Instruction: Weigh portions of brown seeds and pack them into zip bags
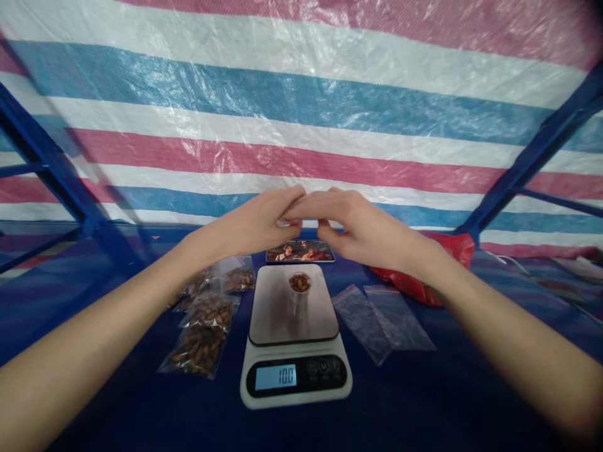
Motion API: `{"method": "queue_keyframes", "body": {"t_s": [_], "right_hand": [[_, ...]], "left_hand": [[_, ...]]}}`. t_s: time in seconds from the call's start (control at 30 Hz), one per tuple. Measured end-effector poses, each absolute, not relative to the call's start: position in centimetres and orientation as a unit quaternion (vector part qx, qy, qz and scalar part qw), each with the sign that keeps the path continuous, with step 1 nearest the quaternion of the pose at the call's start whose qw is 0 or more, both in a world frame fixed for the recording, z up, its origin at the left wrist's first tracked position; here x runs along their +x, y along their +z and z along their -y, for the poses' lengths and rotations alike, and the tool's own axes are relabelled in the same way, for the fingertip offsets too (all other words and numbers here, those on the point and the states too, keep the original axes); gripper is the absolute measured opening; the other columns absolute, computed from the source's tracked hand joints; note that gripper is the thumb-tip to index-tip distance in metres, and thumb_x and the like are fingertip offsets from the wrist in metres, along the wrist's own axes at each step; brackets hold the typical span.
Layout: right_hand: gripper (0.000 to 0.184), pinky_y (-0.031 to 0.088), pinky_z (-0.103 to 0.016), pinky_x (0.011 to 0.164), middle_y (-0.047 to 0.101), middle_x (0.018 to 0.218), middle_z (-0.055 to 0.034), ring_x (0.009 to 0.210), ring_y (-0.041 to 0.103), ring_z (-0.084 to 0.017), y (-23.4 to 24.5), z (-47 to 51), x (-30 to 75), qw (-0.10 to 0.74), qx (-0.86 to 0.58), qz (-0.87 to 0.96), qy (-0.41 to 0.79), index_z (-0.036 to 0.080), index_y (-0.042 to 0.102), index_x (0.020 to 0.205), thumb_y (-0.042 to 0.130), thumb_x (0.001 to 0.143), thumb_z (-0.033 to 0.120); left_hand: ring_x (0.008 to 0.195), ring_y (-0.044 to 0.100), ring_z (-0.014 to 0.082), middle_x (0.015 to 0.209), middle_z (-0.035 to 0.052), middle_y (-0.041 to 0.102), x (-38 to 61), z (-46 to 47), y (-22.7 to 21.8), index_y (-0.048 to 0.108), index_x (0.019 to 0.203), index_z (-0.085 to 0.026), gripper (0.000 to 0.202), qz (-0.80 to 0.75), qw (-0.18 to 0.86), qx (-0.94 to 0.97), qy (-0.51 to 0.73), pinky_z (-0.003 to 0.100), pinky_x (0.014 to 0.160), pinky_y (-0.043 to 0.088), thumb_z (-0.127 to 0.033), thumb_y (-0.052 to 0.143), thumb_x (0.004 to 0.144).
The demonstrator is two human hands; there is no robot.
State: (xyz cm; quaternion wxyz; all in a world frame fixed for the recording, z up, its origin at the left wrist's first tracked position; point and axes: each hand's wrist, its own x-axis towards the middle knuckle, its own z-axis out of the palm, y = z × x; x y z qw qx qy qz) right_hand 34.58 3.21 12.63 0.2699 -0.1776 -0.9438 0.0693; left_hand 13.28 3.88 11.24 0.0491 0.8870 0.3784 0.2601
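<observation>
My left hand [268,220] and my right hand [355,221] meet in mid-air above the far end of a kitchen scale [268,314]. The fingers of my right hand reach across those of my left, and some fingertips are hidden where they overlap. Both thumbs stand apart from the fingers, and I see nothing held in either hand. On the scale's steel plate stands a small clear cup [296,301] with brown, pod-like pieces [299,282] in it. The lit display [276,377] seems to read 10.0.
Left of the scale lie several filled clear bags [200,342]. To the right are flat clear zip bags [396,320] and a red plastic bag [452,251]. A phone [300,251] showing a picture is behind the scale. Blue metal bars [513,169] flank a striped tarp [301,94].
</observation>
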Motion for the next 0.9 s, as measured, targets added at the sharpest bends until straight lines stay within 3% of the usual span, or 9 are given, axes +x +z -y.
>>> {"method": "queue_keyframes", "body": {"t_s": [0.1, 0.2, 0.3, 0.4, 0.5, 0.6, 0.7, 0.9], "right_hand": [[0.046, 0.052, -0.040, 0.104, 0.079, 0.115, -0.0007, 0.115, 0.071, -0.025, 12.4, -2.6, 35.4, 0.361, -0.218, 0.902, 0.095, 0.026, 0.080, 0.114, 0.048, 0.089, 0.004], [0.031, 0.055, -0.037, 0.094, 0.080, 0.109, -0.0032, 0.106, 0.073, -0.025, 11.2, -2.6, 36.7, 0.399, -0.267, 0.865, 0.147, 0.023, 0.080, 0.107, 0.053, 0.096, 0.013], [0.020, 0.057, -0.037, 0.090, 0.080, 0.112, -0.0052, 0.104, 0.073, -0.024, 8.8, -2.9, 37.8, 0.365, -0.281, 0.856, 0.235, 0.023, 0.078, 0.112, 0.064, 0.100, 0.029], [0.035, 0.055, -0.041, 0.098, 0.078, 0.122, -0.0059, 0.113, 0.070, -0.025, 5.9, -2.4, 37.9, 0.311, -0.259, 0.865, 0.296, 0.025, 0.075, 0.123, 0.080, 0.091, 0.040], [0.036, 0.053, -0.043, 0.100, 0.076, 0.118, -0.0059, 0.112, 0.068, -0.026, 3.3, -1.3, 37.1, 0.346, -0.284, 0.850, 0.279, 0.026, 0.075, 0.114, 0.089, 0.082, 0.038], [0.031, 0.052, -0.042, 0.094, 0.074, 0.107, -0.0046, 0.102, 0.066, -0.025, 1.9, -0.1, 35.8, 0.384, -0.339, 0.821, 0.253, 0.026, 0.075, 0.106, 0.091, 0.080, 0.034], [0.041, 0.050, -0.045, 0.097, 0.073, 0.108, -0.0054, 0.105, 0.064, -0.027, 1.4, 0.4, 34.7, 0.374, -0.353, 0.823, 0.241, 0.027, 0.077, 0.108, 0.097, 0.073, 0.035], [0.027, 0.052, -0.046, 0.096, 0.077, 0.108, -0.0060, 0.106, 0.069, -0.027, 1.7, -0.5, 33.9, 0.391, -0.341, 0.807, 0.282, 0.024, 0.079, 0.100, 0.092, 0.077, 0.027]], "left_hand": [[0.078, 0.060, 0.0192, 0.088, 0.0014, 0.065, 11.9, -3.1, 10.3, 0.057, 0.098, -0.023, 0.009, -0.403, 0.022, 0.881, 0.246, 0.035, 0.071, 0.040, -0.024, 0.054, 0.090], [0.080, 0.061, 0.0210, 0.090, 0.0025, 0.066, 10.7, -2.1, 9.0, 0.060, 0.103, -0.024, 0.014, -0.443, -0.013, 0.873, 0.203, 0.034, 0.071, 0.040, -0.031, 0.057, 0.091], [0.086, 0.063, 0.0230, 0.094, 0.0043, 0.066, 10.0, -1.2, 7.8, 0.062, 0.105, -0.023, 0.016, -0.451, -0.034, 0.874, 0.180, 0.035, 0.074, 0.043, -0.032, 0.056, 0.094], [0.092, 0.063, 0.0236, 0.094, 0.0047, 0.067, 9.9, -0.8, 6.9, 0.061, 0.100, -0.022, 0.012, -0.431, -0.048, 0.883, 0.179, 0.037, 0.083, 0.046, -0.029, 0.052, 0.097], [0.095, 0.062, 0.0229, 0.095, 0.0039, 0.068, 9.8, -0.9, 6.3, 0.061, 0.098, -0.022, 0.012, -0.422, -0.059, 0.881, 0.205, 0.038, 0.091, 0.046, -0.026, 0.050, 0.097], [0.095, 0.062, 0.0229, 0.094, 0.0030, 0.068, 9.7, -1.0, 5.7, 0.062, 0.094, -0.023, 0.008, -0.441, -0.060, 0.864, 0.235, 0.037, 0.089, 0.047, -0.024, 0.054, 0.094], [0.095, 0.061, 0.0237, 0.092, 0.0029, 0.069, 9.7, -0.9, 5.1, 0.062, 0.089, -0.023, 0.004, -0.461, -0.061, 0.848, 0.253, 0.038, 0.086, 0.048, -0.024, 0.060, 0.092], [0.097, 0.062, 0.0261, 0.091, 0.0036, 0.070, 10.0, -0.5, 4.7, 0.062, 0.087, -0.022, 0.008, -0.492, -0.052, 0.832, 0.250, 0.039, 0.083, 0.049, -0.021, 0.069, 0.088]]}}
